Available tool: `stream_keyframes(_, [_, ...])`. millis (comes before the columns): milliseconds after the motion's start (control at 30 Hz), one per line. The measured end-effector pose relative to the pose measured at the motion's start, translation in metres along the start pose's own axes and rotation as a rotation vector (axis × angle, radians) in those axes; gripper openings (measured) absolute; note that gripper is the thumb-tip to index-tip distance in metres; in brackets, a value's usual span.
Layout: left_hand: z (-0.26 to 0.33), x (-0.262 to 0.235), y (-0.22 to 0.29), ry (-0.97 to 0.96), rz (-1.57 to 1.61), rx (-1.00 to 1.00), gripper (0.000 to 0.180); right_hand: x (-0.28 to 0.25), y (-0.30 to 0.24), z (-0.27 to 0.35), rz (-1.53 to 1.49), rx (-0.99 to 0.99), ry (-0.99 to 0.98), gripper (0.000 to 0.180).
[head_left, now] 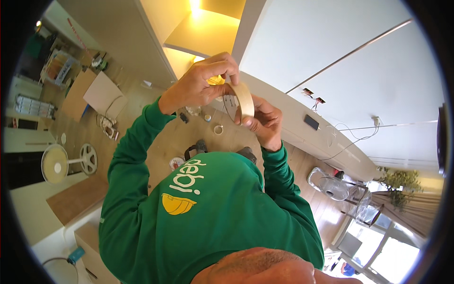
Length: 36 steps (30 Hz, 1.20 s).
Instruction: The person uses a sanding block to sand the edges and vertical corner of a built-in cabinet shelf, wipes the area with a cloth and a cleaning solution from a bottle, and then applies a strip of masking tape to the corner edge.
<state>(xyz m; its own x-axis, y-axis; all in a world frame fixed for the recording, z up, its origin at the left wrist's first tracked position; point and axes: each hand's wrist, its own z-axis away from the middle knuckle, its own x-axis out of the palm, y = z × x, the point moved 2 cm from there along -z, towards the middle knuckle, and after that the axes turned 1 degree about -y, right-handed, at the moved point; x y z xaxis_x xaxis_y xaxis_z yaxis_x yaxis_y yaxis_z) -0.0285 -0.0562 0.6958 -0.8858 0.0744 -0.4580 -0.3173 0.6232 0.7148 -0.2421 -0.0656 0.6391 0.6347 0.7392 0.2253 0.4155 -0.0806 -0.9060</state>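
Note:
A roll of cream masking tape (245, 100) is held up in front of my chest, its open core turned toward the left. My left hand (203, 81) bends over the top of the roll, with fingertips pressed on its upper edge. From the other side, my right hand (266, 122) grips the lower part of the roll, thumb on the outer face and fingers partly hidden behind it. Whether a strip of tape is pulled loose, I cannot tell.
A lit shelf niche (203, 35) and a white wall panel (326, 42) stand ahead. A phone (311, 122) lies on the ledge near loose wires. Another tape roll (218, 129) is on the floor. A fan (55, 163) and cardboard (105, 94) are at left, a plastic-wrapped chair (333, 188) at right.

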Motion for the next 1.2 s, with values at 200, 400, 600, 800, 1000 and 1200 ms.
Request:
stream_keyframes(200, [-0.018,0.004,-0.001,0.031,-0.015,0.091,0.026,-0.01,-0.02,-0.009,-0.06,-0.047,-0.03,0.052])
stream_keyframes(400, [-0.051,0.017,0.022,0.046,-0.327,0.35,0.039,-0.036,-0.048,-0.014,-0.075,0.093,-0.064,0.039])
stream_keyframes(600, [-0.07,0.036,-0.007,0.275,-0.178,0.203,0.034,-0.058,-0.042,-0.012,0.143,-0.112,0.008,0.032])
stream_keyframes(800, [-0.086,0.056,-0.015,0.359,-0.063,0.049,0.028,-0.076,-0.039,-0.002,0.156,-0.126,0.124,0.03])
stream_keyframes(1000, [-0.107,0.054,-0.02,0.266,-0.024,0.103,0.019,-0.089,-0.056,0.003,0.095,-0.134,0.187,0.035])
stream_keyframes(1200, [-0.106,0.07,-0.039,0.249,0.412,-0.44,0.022,-0.087,-0.057,-0.009,0.073,-0.205,0.216,0.046])
